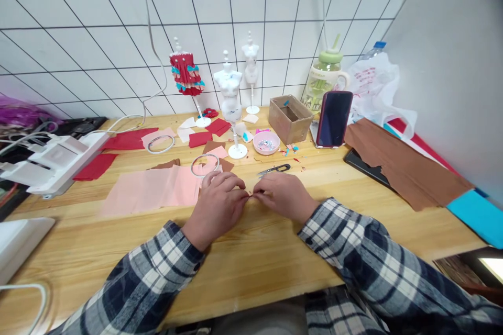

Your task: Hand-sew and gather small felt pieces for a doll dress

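Pinching a tiny red scrap (250, 195) between them, the left hand (218, 200) and right hand (283, 194) meet fingertip to fingertip, low over the tabletop (259, 256) for steadiness; pink sheet (155, 188) lies left of the scrap, snips (275, 169) just behind.

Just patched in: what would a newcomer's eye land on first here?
Both hands, left hand and right hand, meet mid-table pinching a tiny reddish scrap. Behind them stand three small mannequins, the left one in a red paper dress. A pink paper sheet lies left of the hands.
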`<state>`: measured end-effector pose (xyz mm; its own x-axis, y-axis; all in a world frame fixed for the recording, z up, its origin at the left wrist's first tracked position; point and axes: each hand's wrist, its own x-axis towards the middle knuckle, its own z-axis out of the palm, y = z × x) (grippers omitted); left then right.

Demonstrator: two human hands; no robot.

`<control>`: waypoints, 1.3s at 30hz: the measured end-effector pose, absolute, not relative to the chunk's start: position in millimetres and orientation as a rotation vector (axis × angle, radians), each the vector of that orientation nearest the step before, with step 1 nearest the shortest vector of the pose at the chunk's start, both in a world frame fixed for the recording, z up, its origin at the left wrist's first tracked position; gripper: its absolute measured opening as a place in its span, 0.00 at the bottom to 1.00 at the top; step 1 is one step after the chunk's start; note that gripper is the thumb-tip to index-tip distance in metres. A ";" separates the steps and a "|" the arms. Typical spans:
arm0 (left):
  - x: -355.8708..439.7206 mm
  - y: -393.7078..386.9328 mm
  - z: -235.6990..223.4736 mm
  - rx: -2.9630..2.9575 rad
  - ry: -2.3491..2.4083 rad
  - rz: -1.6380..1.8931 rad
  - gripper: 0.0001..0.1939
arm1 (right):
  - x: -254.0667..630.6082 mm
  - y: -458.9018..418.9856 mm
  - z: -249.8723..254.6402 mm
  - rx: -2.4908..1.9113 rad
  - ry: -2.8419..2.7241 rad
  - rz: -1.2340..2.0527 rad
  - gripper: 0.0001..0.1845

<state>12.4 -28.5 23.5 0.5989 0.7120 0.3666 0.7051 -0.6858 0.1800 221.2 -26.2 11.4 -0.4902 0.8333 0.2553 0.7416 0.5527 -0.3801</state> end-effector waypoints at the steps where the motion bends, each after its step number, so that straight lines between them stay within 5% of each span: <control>1: 11.6 -27.1 22.8 2.777 1.237 0.662 0.10 | 228.6 -22.3 13.4 -1.324 -2.313 0.296 0.11; 28: 15.0 -25.3 17.3 2.215 1.228 0.827 0.06 | 243.6 3.7 -5.0 -1.810 -2.261 0.083 0.09; 39: 16.6 -26.7 13.0 1.492 1.247 0.781 0.13 | 239.3 -2.0 2.5 -1.449 -1.652 0.632 0.08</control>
<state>16.6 -26.7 13.0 0.2598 0.9586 -0.1168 0.3132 0.0307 0.9492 239.3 -2.0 2.5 0.0091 0.9668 0.2554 0.5496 0.2085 -0.8089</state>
